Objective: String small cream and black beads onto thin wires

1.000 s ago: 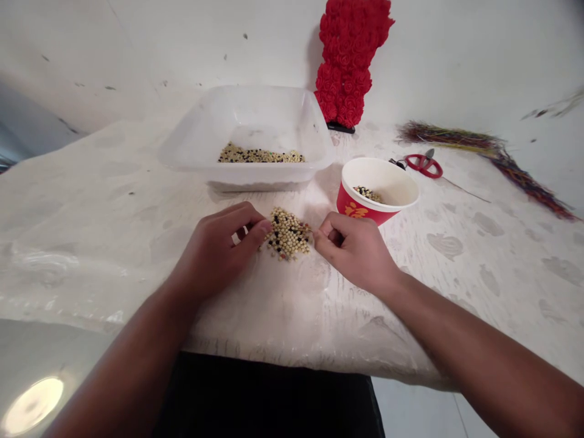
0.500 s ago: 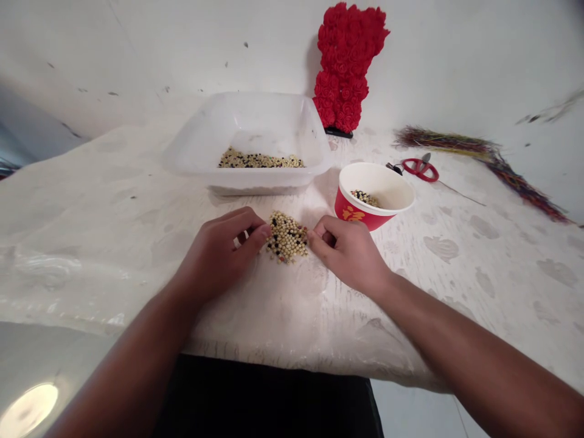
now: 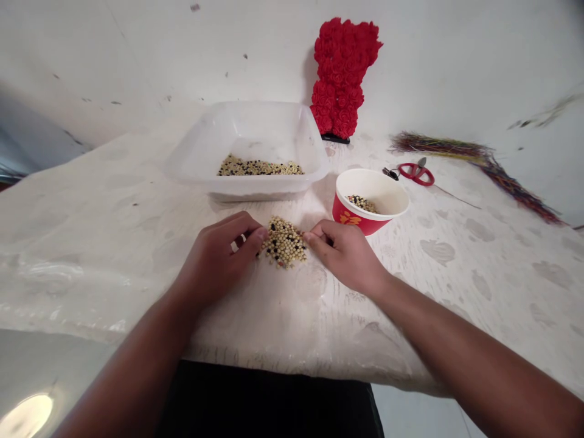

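Observation:
A small pile of cream and black beads (image 3: pixel 285 243), with a few reddish ones, lies on the patterned tablecloth (image 3: pixel 274 316). At its left edge is my left hand (image 3: pixel 228 255), thumb and forefinger pinched together against the beads. My right hand (image 3: pixel 344 252) pinches at the right edge in the same way. Whatever sits between the fingertips of either hand is too small to make out. Just behind my right hand stands a red and white paper bowl (image 3: pixel 370 207) with similar beads at its bottom.
Behind the pile stands a white plastic tub (image 3: pixel 269 185) holding many more beads. A red rose figure (image 3: pixel 342 79) stands against the wall. To the right lie red-handled scissors (image 3: pixel 416 173) and a bundle of coloured wires (image 3: pixel 483 155). The table's front edge runs below my forearms.
The whole view has shifted slightly, with things a little lower in the picture. Both hands stay pinched at the pile's sides, and a few beads at its edges have moved.

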Demonstrator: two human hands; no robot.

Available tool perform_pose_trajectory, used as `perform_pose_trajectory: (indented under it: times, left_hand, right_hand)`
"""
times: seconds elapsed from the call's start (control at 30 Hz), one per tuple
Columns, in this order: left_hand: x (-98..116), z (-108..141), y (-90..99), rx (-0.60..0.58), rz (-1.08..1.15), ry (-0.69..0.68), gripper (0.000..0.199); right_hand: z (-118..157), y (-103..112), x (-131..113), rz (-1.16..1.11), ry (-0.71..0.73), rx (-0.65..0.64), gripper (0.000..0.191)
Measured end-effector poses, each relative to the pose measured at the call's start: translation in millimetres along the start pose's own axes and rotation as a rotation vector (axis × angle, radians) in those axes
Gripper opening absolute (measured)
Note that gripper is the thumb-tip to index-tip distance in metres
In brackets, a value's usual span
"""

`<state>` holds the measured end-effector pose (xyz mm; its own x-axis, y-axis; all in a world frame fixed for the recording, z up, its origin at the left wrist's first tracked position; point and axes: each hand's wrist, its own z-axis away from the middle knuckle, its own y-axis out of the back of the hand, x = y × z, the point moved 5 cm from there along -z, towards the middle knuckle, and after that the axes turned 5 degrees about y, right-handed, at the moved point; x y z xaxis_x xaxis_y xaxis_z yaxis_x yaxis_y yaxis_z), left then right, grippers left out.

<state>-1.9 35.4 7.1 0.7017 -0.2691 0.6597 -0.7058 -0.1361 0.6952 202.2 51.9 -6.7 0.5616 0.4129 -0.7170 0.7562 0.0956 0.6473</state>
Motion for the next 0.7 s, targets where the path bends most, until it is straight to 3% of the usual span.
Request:
perform_pose_trajectory:
  times: [0.2, 0.4, 0.5, 0.7]
  left_hand:
    - [0, -1, 2.1, 0.015, 0.011, -0.003, 0.021]
    - [-2, -2, 2.7, 0.023, 0.026, -0.005, 0.025]
    - [-2, -2, 1.7, 0.016, 0.023, -0.006, 0.025]
    - [-4, -2, 0.7, -0.007, 0.011, 0.003, 0.028]
  right_hand:
    - [0, 5, 4, -0.216, -0.055, -0.001, 0.035]
    - [7, -4, -2, -0.956, -0.207, -0.199, 0.028]
    - [11, -8, -10, -1.210, -0.220, -0.315, 0.025]
    - [13, -7, -16, -1.380, -0.228, -0.387, 0.026]
